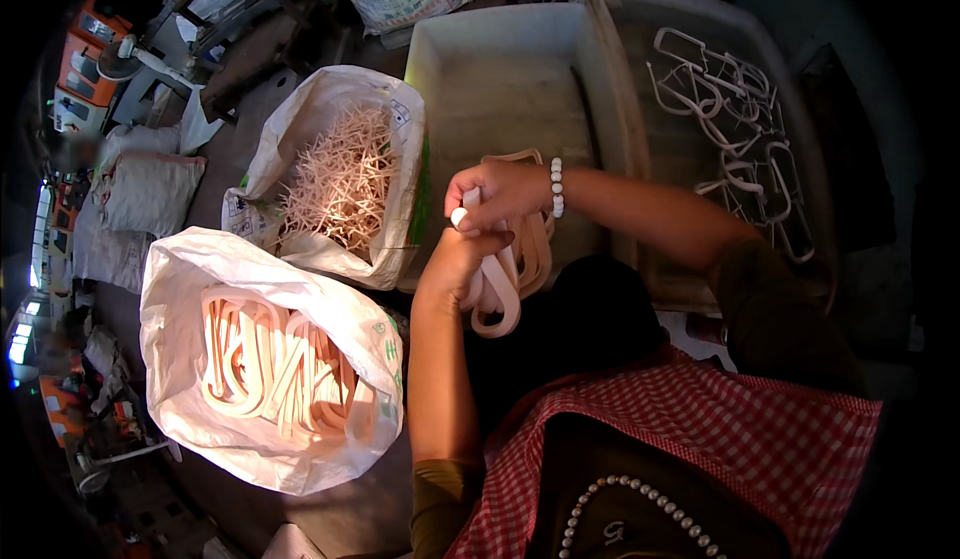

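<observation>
My left hand [455, 264] and my right hand [497, 195] meet over my lap, both closed on a bunch of pale plastic loop-shaped parts [502, 289] that hang down below them. The right thumb and fingers pinch a small white end piece at the top of the bunch. A white bead bracelet [556, 187] sits on my right wrist. More loops show behind the right hand, over the edge of a grey tub [470, 69].
A white sack [190, 269] at the lower left holds several of the same pale loops. Behind it another white bag [400, 159] is full of small pale cross-shaped pieces. A second grey tub [640, 19] at the right holds several white loops. Machines and sacks stand at the far left.
</observation>
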Demonstrator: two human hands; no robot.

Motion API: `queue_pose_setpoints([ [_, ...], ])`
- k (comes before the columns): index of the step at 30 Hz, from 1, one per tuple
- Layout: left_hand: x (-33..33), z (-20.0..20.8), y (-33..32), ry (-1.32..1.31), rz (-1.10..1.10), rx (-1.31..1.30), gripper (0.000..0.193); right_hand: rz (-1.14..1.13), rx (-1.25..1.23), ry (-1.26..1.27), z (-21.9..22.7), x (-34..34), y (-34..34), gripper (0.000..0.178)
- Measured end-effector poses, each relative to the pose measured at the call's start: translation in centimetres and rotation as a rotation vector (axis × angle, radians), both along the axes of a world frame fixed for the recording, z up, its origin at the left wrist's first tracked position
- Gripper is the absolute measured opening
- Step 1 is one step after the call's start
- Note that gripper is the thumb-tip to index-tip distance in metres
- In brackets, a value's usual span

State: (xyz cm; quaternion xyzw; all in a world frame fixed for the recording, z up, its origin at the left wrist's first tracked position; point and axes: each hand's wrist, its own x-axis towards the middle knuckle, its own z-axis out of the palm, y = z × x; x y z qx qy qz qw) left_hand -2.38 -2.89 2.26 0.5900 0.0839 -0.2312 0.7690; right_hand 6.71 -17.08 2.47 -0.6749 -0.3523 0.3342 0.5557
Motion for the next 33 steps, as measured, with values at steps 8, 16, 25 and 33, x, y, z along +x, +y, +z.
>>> queue_pose_setpoints([
  [8, -2.3, 2.8, -0.9, -0.084, 0.080, -0.018, 0.033, 0.018, 0.139, 0.032, 2.7, -1.6, -0.9, 0.028],
  [16, -4.4, 6.1, -1.6, -0.165, 0.079, -0.019, 0.031, -0.214, 0.211, -0.392, 7.0, -6.7, -2.0, 0.033],
  [25, -6.8, 7.4, -1.9, -0.247, 0.066, 0.079, 0.028, -0.083, 0.230, -0.360, 8.5, -7.9, -2.6, 0.028],
  [33, -8.2, 8.3, -1.9, -0.225, 0.076, 0.088, 0.026, -0.004, 0.307, -0.229, 7.8, -8.2, -2.4, 0.021],
])
